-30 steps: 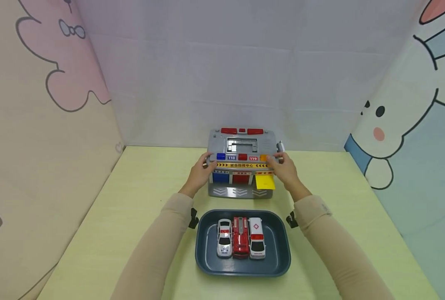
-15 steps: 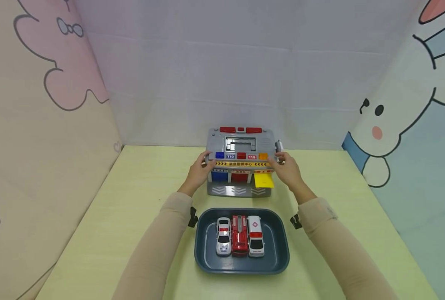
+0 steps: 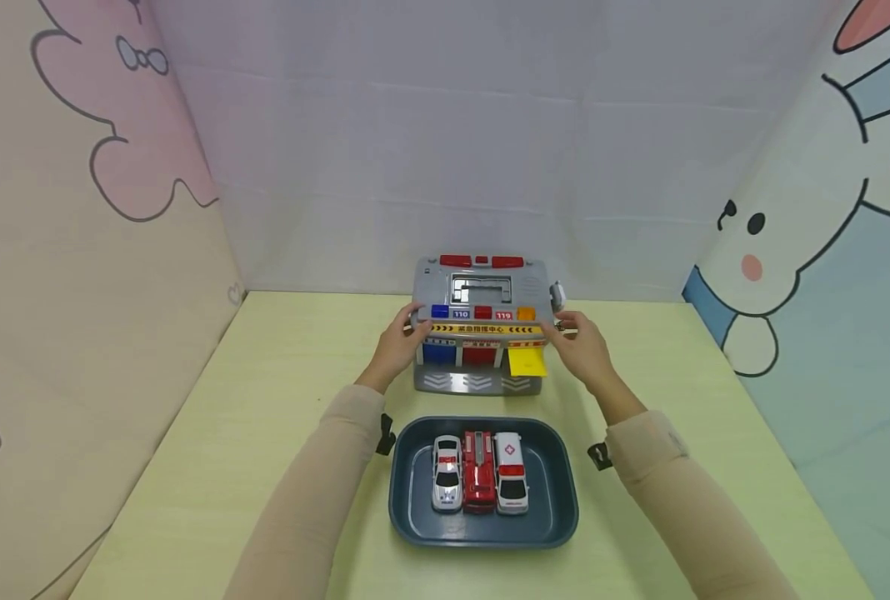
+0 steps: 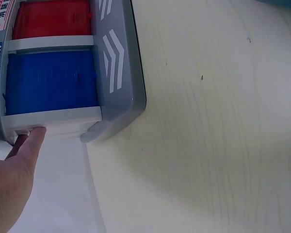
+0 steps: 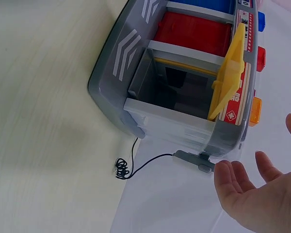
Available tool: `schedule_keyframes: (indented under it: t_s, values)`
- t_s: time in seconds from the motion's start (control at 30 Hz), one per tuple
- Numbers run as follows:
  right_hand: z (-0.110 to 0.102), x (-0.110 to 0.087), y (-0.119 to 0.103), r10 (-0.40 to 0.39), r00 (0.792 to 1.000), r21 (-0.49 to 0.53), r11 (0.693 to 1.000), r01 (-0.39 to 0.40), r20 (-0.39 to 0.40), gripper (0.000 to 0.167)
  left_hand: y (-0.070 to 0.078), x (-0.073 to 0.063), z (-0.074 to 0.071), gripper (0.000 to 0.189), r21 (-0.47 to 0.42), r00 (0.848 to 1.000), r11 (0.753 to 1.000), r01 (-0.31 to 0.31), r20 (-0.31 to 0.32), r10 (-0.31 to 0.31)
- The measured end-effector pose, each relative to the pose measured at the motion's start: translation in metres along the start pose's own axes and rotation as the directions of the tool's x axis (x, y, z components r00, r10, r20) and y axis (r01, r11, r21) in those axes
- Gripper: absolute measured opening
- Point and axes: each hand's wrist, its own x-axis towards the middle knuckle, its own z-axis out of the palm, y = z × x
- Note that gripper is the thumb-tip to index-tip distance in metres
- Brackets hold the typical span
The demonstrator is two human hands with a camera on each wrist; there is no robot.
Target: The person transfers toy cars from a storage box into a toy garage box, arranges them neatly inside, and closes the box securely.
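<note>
Left grip [image 3: 398,345] pinches the toy station [image 3: 482,327], right grip [image 3: 582,350] spread beside it; a tray [image 3: 552,492] holds three cars [image 3: 479,479].

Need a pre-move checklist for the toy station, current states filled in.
1. Yellow door open: ok, it sticks out from the station.
2. Bay behind it free: cannot tell, too dark inside.
3. Vehicles in tray: ok, police car, fire truck and ambulance sit side by side.
4. Left hand on station: ok, it touches the left side.
5. Right hand free: ok, holding nothing, though its fingertips are close to the station's right side.
6. Cord stowed: not ok, it trails in a loose bundle beside the station.
</note>
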Motion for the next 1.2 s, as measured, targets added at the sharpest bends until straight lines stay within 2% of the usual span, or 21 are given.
schedule_keyframes:
  t_s: [0.43, 0.87, 1.2]
  values:
    - [-0.005, -0.02, -0.004, -0.026, 0.999, -0.01, 1.0, 0.027, 0.027, 0.054, 0.0, 0.0, 0.0, 0.052, -0.007, 1.0, 1.0, 0.013, 0.003, -0.013]
    - [-0.005, -0.034, -0.007, -0.057, 0.997, -0.022, 0.998, 0.058, 0.051, 0.056, 0.002, 0.0, -0.002, 0.051, -0.012, 1.0, 1.0, 0.021, 0.005, -0.02]
    - [-0.004, -0.049, -0.011, -0.065, 0.992, -0.043, 0.997, 0.07, 0.106, 0.053, 0.001, 0.0, 0.0, 0.052, -0.018, 1.0, 1.0, 0.02, 0.008, -0.02]
